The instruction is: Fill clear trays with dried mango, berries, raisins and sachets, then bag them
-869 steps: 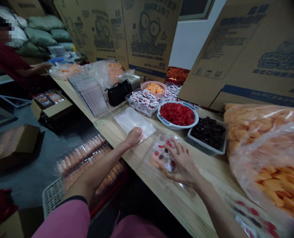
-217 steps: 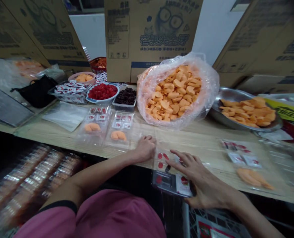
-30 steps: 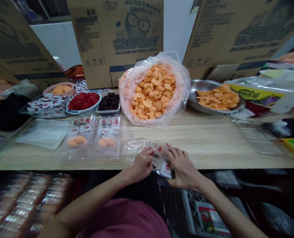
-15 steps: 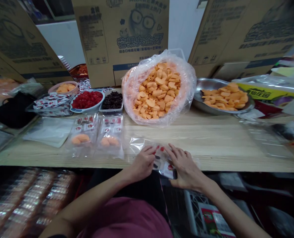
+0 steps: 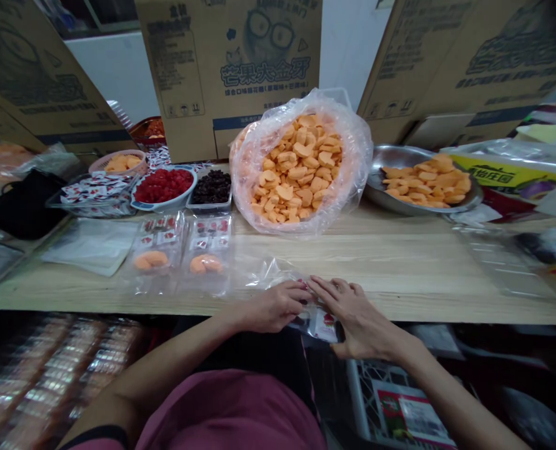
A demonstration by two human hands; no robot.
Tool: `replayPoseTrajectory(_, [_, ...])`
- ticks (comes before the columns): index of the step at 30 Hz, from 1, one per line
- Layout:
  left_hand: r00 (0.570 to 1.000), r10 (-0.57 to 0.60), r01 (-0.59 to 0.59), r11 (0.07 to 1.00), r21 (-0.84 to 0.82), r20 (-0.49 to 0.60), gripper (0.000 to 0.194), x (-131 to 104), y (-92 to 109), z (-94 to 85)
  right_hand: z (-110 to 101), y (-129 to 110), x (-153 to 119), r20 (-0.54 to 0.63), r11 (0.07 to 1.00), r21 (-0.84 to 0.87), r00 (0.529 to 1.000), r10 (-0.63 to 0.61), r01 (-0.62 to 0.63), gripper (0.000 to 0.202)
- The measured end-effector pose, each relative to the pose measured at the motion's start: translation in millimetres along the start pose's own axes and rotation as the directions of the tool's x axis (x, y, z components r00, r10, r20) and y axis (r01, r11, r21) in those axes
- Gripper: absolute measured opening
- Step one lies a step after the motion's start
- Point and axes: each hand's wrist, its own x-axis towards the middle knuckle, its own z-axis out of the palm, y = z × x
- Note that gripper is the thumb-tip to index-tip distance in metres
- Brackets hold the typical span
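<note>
While the left hand (image 5: 280,306) closes its grip on the clear packet (image 5: 322,324) at the table's (image 5: 400,256) edge, the right hand's (image 5: 357,315) grip clasps its other side.

The big bag (image 5: 301,169) holds orange pieces, and the bowl (image 5: 163,187) of red bits is white and blue. The shirt (image 5: 231,412) is dark pink with a black band.

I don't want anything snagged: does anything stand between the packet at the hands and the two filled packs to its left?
Yes: the left hand is over the packet's left side, and loose clear film lies on the tabletop towards the filled packs.
</note>
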Motion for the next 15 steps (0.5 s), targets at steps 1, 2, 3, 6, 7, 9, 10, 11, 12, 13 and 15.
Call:
replayPoseTrajectory(1, [0.999,-0.043,0.044,0.998,0.049,-0.022,0.016,-2.0,1.1,1.5,1.2,0.6,-0.5,-0.007,1.000,0.003,1.000,0.012,-0.012,0.102])
replayPoseTrajectory(2, [0.993,-0.109,0.114,0.988,0.102,-0.053,0.014,-4.4,2.1,4.0,3.2,0.7,-1.1,-0.018,1.000,0.000,0.999,0.027,-0.027,0.101])
replayPoseTrajectory(3, [0.979,-0.184,0.196,0.969,0.153,-0.087,0.013,-7.2,3.2,7.2,5.7,0.4,-1.5,-0.033,0.999,-0.008,0.998,0.045,-0.046,0.099])
replayPoseTrajectory(6, [0.921,-0.362,0.387,0.888,0.249,-0.141,0.015,-15.8,6.2,18.7,13.5,-1.9,-2.1,-0.067,0.994,-0.041,0.993,0.099,-0.102,0.095])
replayPoseTrajectory(7, [0.908,-0.391,0.417,0.871,0.259,-0.148,0.016,-18.3,7.2,22.3,15.2,-3.0,-2.1,-0.071,0.992,-0.050,0.991,0.112,-0.116,0.095])
replayPoseTrajectory(9, [0.894,-0.411,0.445,0.861,0.247,-0.179,0.020,-22.1,9.0,28.3,16.6,-5.3,-1.9,-0.087,0.988,-0.071,0.988,0.129,-0.135,0.097])
replayPoseTrajectory(10, [0.890,-0.406,0.447,0.865,0.229,-0.207,0.023,-23.2,10.0,30.7,16.1,-6.5,-1.5,-0.095,0.987,-0.087,0.987,0.128,-0.137,0.098])
replayPoseTrajectory(11, [0.890,-0.391,0.439,0.875,0.206,-0.236,0.025,-23.8,11.1,32.8,15.0,-7.6,-1.0,-0.096,0.986,-0.105,0.988,0.120,-0.130,0.100])
replayPoseTrajectory(12, [0.894,-0.363,0.416,0.890,0.186,-0.264,0.028,-23.8,12.2,34.6,13.4,-8.7,-0.1,-0.090,0.985,-0.124,0.990,0.106,-0.117,0.102])
replayPoseTrajectory(13, [0.900,-0.328,0.385,0.907,0.169,-0.286,0.029,-23.3,13.3,36.2,11.6,-9.5,1.1,-0.073,0.986,-0.137,0.994,0.085,-0.095,0.103])
replayPoseTrajectory(15, [0.914,-0.260,0.319,0.935,0.154,-0.311,0.027,-21.6,15.6,38.3,8.0,-10.1,4.4,-0.023,0.990,-0.138,0.999,0.034,-0.037,0.104])
